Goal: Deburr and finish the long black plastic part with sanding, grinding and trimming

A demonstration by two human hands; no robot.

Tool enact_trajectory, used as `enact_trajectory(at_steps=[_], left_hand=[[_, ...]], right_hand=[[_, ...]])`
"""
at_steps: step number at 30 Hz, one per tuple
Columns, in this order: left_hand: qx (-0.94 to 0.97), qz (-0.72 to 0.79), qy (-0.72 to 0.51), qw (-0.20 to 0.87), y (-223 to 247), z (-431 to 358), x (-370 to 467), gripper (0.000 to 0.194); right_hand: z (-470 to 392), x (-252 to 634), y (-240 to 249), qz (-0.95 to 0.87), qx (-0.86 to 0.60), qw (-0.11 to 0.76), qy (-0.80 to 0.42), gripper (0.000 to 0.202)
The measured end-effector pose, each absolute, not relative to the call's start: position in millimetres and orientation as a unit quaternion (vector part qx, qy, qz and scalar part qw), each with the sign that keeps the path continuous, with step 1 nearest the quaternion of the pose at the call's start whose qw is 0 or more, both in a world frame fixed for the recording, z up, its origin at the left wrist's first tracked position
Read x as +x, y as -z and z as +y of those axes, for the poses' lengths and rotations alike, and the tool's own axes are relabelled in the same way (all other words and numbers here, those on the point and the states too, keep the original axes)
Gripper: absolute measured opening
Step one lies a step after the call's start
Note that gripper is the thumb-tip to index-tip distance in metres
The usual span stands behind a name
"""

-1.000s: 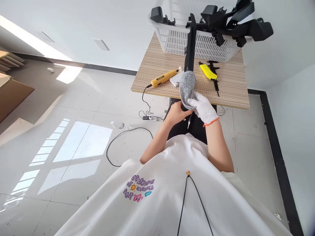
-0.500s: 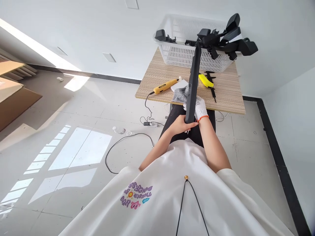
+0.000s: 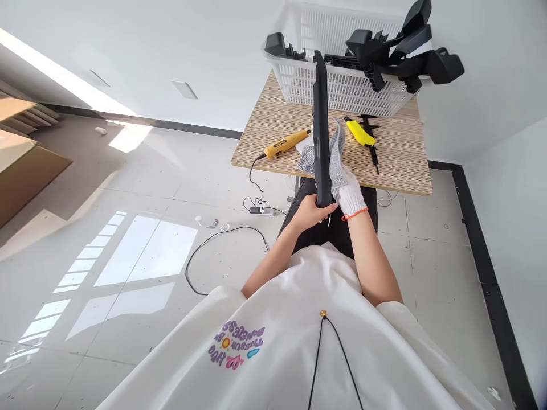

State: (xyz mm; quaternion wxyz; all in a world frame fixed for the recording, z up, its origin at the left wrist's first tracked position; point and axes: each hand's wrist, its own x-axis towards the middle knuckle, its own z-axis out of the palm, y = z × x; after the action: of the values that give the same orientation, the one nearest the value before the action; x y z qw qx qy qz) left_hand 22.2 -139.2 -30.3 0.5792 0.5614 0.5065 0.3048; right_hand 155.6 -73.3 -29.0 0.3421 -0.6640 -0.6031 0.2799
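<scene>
Left hand [image 3: 311,212] gripping the near end of the bar [image 3: 321,125], right hand [image 3: 350,191] holding the cloth [image 3: 337,155], long even strokes should work best.

Long part [image 3: 322,131]: black plastic by its look, smooth, matt. Cloth [image 3: 337,151]: grey flecked fabric, rough-textured. Glove [image 3: 351,196]: white knit, ribbed cuff, orange edging. Tabletop [image 3: 273,117]: wood-look, streaked grain, low sheen. Basket [image 3: 297,80]: white openwork plastic. Corded tool [image 3: 286,144]: yellow plastic-looking casing, smooth. Shirt [image 3: 282,307]: white cloth, soft, matt. Floor [image 3: 226,265]: pale tile, glossy, strongly reflective. Boxes [image 3: 32,176]: brown cardboard, matt.
</scene>
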Motion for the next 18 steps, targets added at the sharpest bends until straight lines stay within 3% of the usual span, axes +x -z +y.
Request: enact_trajectory(at_steps=[3,6,11,18], left_hand=[[0.581,0.508,-0.280,0.571,27.8,-136.6,22.4,0.035],[0.597,0.501,-0.251,0.573,27.4,-132.2,20.5,0.035],[0.589,0.519,-0.229,0.576,28.6,-126.0,20.6,0.033],[0.618,0.568,-0.241,0.487,30.7,-127.5,37.6,0.035]], right_hand=[[-75.4,154.0,19.7,-0.580,-0.583,0.424,-0.380,0.050],[-73.3,154.0,7.0,-0.542,-0.572,0.451,-0.420,0.048],[-65.3,146.6,-21.4,-0.573,-0.676,0.362,-0.290,0.039],[-43.3,133.6,-27.9,-0.587,-0.738,0.269,-0.196,0.054]])
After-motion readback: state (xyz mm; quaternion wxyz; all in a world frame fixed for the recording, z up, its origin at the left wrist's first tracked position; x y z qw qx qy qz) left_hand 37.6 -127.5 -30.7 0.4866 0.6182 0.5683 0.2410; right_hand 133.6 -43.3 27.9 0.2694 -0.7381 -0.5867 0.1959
